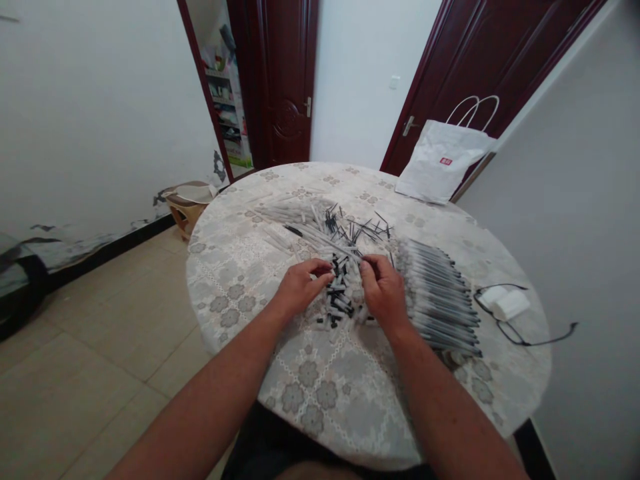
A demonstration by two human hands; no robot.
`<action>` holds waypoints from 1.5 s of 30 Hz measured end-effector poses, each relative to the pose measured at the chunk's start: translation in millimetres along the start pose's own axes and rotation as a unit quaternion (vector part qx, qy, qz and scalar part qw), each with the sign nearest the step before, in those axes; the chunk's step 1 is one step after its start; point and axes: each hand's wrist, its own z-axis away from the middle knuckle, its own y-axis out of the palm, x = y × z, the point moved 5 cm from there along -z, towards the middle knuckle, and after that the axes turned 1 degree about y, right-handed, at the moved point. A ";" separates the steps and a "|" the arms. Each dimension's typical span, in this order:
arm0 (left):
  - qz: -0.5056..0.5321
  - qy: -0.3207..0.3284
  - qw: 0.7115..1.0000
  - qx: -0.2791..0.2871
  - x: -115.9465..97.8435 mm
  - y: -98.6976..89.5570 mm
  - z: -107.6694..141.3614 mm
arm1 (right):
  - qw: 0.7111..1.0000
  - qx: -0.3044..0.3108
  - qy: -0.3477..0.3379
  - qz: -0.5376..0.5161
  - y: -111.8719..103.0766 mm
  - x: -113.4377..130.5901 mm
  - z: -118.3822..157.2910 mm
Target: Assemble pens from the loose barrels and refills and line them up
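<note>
The right hand (384,285) is pinching a slender whitish plastic tube (344,249) extending forward-left, seemingly a handling step whose next move needs careful alignment, the left hand (303,283) hovering leftward, its hold unclear

A round table (225,250), spread with a pale lace-patterned cloth (343,393) bearing grey-brown flowers, carries many slender pen parts. Toward the far left lie whitish, translucent pen barrels (290,212), loosely heaped and pointing various ways. Just right of them, thin black rods (375,230) are scattered at crossing angles. Nearer the front edge is a jumble of short black and whitish caps (342,301). Right of these, grey-and-clear pens (443,300) lie side by side in a long, close-packed row. Dark-framed eyeglasses (525,343) rest near the right edge, beside small white bundles (511,304). A white carrier bag (435,160) stands at the far right.
</note>
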 end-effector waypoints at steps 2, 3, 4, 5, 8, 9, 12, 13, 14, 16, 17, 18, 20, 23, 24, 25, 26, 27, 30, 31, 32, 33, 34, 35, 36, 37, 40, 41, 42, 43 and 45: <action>-0.068 0.054 0.996 0.004 -0.9 4.7 1.9 | 0.999 -0.050 0.002 0.002 -8.1 -2.8 -1.8; -0.091 0.078 0.993 0.015 -1.0 8.3 3.1 | 0.998 -0.064 0.000 0.002 -10.4 -3.8 -2.4; -0.111 0.097 0.989 0.027 -0.9 12.0 4.3 | 0.997 -0.071 -0.004 0.004 -11.7 -4.4 -2.9; -0.130 0.110 0.985 0.037 -0.3 15.4 5.3 | 0.997 -0.073 -0.007 0.007 -11.9 -4.6 -3.1; -0.205 0.125 0.969 0.060 3.8 23.8 6.1 | 0.997 -0.068 -0.030 0.018 -10.3 -2.4 -2.9; -0.233 0.129 0.962 0.068 5.5 26.3 5.9 | 0.997 -0.068 -0.039 0.020 -9.7 -1.2 -2.5; -0.298 0.137 0.940 0.089 11.6 31.6 4.3 | 0.995 -0.073 -0.065 0.030 -8.2 1.9 -1.6; -0.312 0.138 0.935 0.094 13.8 32.7 3.5 | 0.995 -0.071 -0.070 0.032 -7.5 2.4 -1.5; -0.322 0.139 0.931 0.099 16.0 33.4 2.7 | 0.995 -0.068 -0.072 0.032 -6.6 2.6 -1.6; -0.330 0.142 0.928 0.099 19.2 33.4 0.7 | 0.995 -0.059 -0.076 0.025 -4.6 3.1 -2.1; -0.325 0.146 0.930 0.094 19.6 32.5 -0.4 | 0.995 -0.056 -0.078 0.021 -3.7 3.4 -2.5; -0.311 0.147 0.935 0.087 19.3 31.0 -1.7 | 0.995 -0.055 -0.082 0.017 -3.0 3.9 -2.9; -0.271 0.142 0.949 0.073 16.9 26.7 -4.5 | 0.995 -0.055 -0.085 0.011 -1.8 4.8 -3.4; -0.172 0.109 0.979 0.030 9.7 15.8 -8.1 | 0.995 -0.051 -0.085 0.006 0.2 5.7 -3.1; -0.130 0.077 0.988 0.016 9.2 12.0 -9.2 | 0.995 -0.049 -0.086 0.005 1.0 5.9 -2.8; -0.083 0.037 0.996 0.006 10.1 8.9 -10.0 | 0.995 -0.046 -0.088 0.004 1.9 6.1 -2.4; -0.031 -0.008 0.999 -0.003 12.2 6.4 -10.5 | 0.995 -0.044 -0.091 0.004 2.7 6.1 -2.1; 0.026 -0.050 0.998 -0.014 14.8 4.3 -10.7 | 0.995 -0.042 -0.093 0.004 3.5 6.0 -1.9; 0.216 -0.138 0.965 -0.045 22.5 1.3 -11.3 | 0.995 -0.042 -0.094 0.006 4.6 5.0 -2.0; 0.274 -0.152 0.948 -0.054 24.1 0.7 -12.0 | 0.995 -0.044 -0.094 0.006 4.5 4.7 -2.1; 0.322 -0.162 0.931 -0.059 25.2 0.2 -12.9 | 0.995 -0.046 -0.094 0.005 4.4 4.4 -2.2; 0.358 -0.168 0.916 -0.062 25.8 -0.3 -13.9 | 0.995 -0.047 -0.093 0.004 4.4 4.3 -2.2; 0.385 -0.171 0.904 -0.065 26.0 -0.7 -14.8 | 0.995 -0.047 -0.092 0.002 4.6 4.3 -2.1; 0.404 -0.175 0.895 -0.066 25.9 -1.0 -15.5 | 0.995 -0.045 -0.091 0.001 5.2 4.3 -1.8; 0.419 -0.181 0.887 -0.069 26.0 -1.1 -15.9 | 0.995 -0.041 -0.088 0.000 6.1 4.5 -1.3; 0.430 -0.189 0.880 -0.073 26.2 -1.1 -15.9 | 0.996 -0.036 -0.085 0.000 7.2 4.8 -0.6; 0.453 -0.224 0.857 -0.099 28.9 -1.8 -14.1 | 0.997 -0.023 -0.075 0.000 9.7 6.1 2.1; 0.460 -0.234 0.850 -0.103 30.0 -2.1 -13.5 | 0.997 -0.022 -0.071 0.000 9.9 6.4 3.0; 0.466 -0.249 0.843 -0.105 31.6 -2.3 -12.9 | 0.998 -0.021 -0.065 0.001 9.8 6.4 3.7; 0.471 -0.260 0.836 -0.109 33.5 -3.0 -12.3 | 0.998 -0.021 -0.059 0.002 9.5 6.2 4.2; 0.482 -0.262 0.828 -0.113 36.4 -5.1 -12.4 | 0.999 -0.019 -0.048 0.001 9.1 5.2 4.9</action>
